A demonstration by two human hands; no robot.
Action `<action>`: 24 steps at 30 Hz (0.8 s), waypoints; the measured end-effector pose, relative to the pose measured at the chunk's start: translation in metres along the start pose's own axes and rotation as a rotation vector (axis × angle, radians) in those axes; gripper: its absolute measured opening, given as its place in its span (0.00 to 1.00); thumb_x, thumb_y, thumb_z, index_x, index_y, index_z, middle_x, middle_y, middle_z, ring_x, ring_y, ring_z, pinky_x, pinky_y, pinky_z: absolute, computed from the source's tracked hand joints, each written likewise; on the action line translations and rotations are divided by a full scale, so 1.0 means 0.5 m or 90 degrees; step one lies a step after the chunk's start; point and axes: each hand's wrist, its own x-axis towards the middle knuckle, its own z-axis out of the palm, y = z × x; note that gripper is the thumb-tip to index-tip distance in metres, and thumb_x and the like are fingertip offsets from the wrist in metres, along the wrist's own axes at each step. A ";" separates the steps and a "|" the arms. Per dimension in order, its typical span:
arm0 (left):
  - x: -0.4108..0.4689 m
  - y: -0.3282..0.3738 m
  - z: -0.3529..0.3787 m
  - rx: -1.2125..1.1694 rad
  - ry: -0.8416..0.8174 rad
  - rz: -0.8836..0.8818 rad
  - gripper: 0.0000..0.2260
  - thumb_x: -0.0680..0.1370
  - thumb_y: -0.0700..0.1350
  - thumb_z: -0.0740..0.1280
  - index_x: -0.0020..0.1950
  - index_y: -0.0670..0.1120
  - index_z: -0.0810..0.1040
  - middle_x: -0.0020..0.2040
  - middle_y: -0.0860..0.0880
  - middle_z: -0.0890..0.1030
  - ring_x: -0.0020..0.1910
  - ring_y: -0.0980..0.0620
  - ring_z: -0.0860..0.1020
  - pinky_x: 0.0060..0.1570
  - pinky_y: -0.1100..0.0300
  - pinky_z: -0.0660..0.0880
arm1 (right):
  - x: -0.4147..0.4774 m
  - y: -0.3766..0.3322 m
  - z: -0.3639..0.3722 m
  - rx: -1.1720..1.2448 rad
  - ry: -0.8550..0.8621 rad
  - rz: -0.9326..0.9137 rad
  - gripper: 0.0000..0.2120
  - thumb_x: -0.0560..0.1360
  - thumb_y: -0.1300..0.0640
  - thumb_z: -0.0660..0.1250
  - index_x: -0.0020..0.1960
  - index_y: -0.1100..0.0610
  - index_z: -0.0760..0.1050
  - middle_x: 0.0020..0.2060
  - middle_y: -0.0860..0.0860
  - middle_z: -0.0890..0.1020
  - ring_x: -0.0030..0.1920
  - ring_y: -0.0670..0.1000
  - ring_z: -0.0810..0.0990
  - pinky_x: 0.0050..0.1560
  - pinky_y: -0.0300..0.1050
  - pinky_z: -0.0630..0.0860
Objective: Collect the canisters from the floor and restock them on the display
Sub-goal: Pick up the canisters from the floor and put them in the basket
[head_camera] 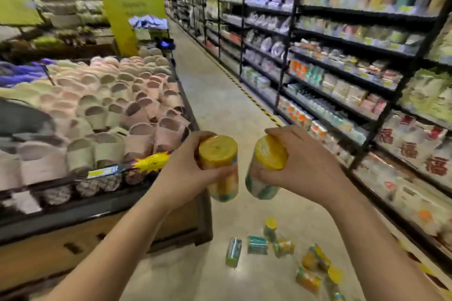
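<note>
My left hand (182, 173) grips a yellow-lidded canister (221, 168) with an orange and teal label, held upright at chest height. My right hand (300, 168) grips a second yellow-lidded canister (265, 171), tilted with its lid toward the first. The two canisters are close but apart. Below them, several more canisters (283, 249) lie scattered on the floor, most on their sides, one standing (270, 227). The display (102, 205), a low table with a dark rim, stands at my left.
The display holds rows of pastel cups (127, 115) and a yellow price tag (151, 161) at its front rim. Tall black shelving (362, 110) packed with goods lines the right. A pale floor aisle (220, 95) with a yellow-black stripe runs ahead.
</note>
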 end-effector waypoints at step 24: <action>-0.696 -0.529 -0.974 0.119 0.579 -0.416 0.31 0.67 0.62 0.79 0.65 0.63 0.69 0.57 0.64 0.77 0.55 0.68 0.76 0.51 0.67 0.75 | 0.165 -1.291 0.740 0.170 -0.330 -0.622 0.40 0.65 0.28 0.72 0.72 0.42 0.68 0.62 0.41 0.73 0.64 0.45 0.72 0.59 0.48 0.74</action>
